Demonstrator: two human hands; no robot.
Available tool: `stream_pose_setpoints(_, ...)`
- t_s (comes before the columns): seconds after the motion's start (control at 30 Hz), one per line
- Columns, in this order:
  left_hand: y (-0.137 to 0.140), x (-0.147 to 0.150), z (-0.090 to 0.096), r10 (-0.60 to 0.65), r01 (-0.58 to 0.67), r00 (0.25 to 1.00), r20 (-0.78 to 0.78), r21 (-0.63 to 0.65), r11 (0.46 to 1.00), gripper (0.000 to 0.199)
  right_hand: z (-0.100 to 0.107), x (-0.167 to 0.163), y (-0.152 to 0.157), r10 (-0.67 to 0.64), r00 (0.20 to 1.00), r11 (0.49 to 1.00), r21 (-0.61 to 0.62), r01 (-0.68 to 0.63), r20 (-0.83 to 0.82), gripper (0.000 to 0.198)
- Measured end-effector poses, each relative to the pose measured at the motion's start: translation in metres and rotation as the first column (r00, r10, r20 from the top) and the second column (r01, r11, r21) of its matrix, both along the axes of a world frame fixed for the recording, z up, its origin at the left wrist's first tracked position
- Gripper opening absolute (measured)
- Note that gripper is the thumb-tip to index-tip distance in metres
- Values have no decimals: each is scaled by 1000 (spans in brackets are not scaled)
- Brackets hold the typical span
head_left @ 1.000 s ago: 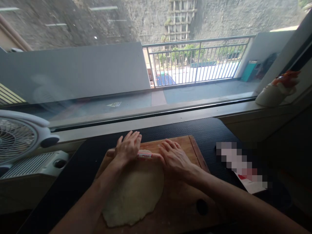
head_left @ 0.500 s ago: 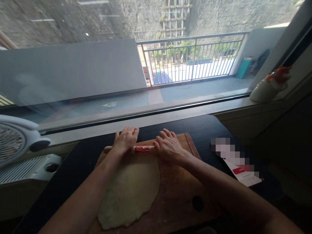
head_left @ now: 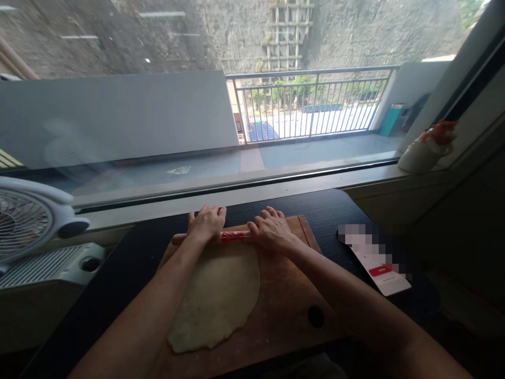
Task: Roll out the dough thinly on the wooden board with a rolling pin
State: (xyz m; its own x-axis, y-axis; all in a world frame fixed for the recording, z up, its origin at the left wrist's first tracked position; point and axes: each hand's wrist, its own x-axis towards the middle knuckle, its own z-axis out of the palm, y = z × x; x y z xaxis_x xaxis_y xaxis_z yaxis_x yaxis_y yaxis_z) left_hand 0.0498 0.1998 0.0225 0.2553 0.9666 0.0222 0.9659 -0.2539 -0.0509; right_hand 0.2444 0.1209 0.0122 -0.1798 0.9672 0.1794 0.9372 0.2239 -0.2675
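A wooden rolling pin [head_left: 235,237] with a red printed band lies across the far part of a flat sheet of dough [head_left: 221,295]. My left hand [head_left: 207,223] is over the pin's left part, its fingers curving past the far side; the left tip of the pin sticks out beyond it. Over the right part is my right hand [head_left: 271,227], palm down, hiding that end. Both hands press on the pin, with the red band between them. The dough has an uneven near edge and rests on a wooden cutting board [head_left: 284,295].
The board sits on a dark table [head_left: 327,210] against a window sill [head_left: 276,185]. A card with a red patch [head_left: 394,284] lies at the right. On the left are a white fan [head_left: 59,210] and a slatted white appliance [head_left: 51,266]. A figurine [head_left: 428,147] stands on the sill.
The camera view has shifted slightly. The rolling pin has turned a little, showing more of its red print. Both hands stay over it near the dough's far edge.
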Motion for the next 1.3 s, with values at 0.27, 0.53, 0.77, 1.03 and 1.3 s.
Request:
stream_pose_setpoints(0.27, -109, -35, -18, -28, 0, 994, 110, 243, 970, 48, -1, -2, -91, 236, 971, 966, 115, -230, -38, 43)
stream_pose_setpoints(0.53, -190, -52, -30, -94, 57, 992, 85, 368, 928, 47, 8, -14, -99, 280, 958, 953, 137, -271, -58, 37)
stream_pose_setpoints(0.77, -176, -47, -25, -48, 16, 996, 75, 379, 925, 48, 4, -33, -75, 204, 976, 961, 206, -185, -74, 29)
stream_pose_setpoints(1.03, -218, -54, -41, -204, 153, 977, 55, 478, 865, 46, -4, -3, -99, 126, 988, 966, 236, -101, -91, 24)
stream_pose_setpoints(1.3, -152, -49, -31, -75, 3, 987, 139, 459, 888, 42, 5, -69, -29, 184, 983, 955, 238, -177, -10, 27)
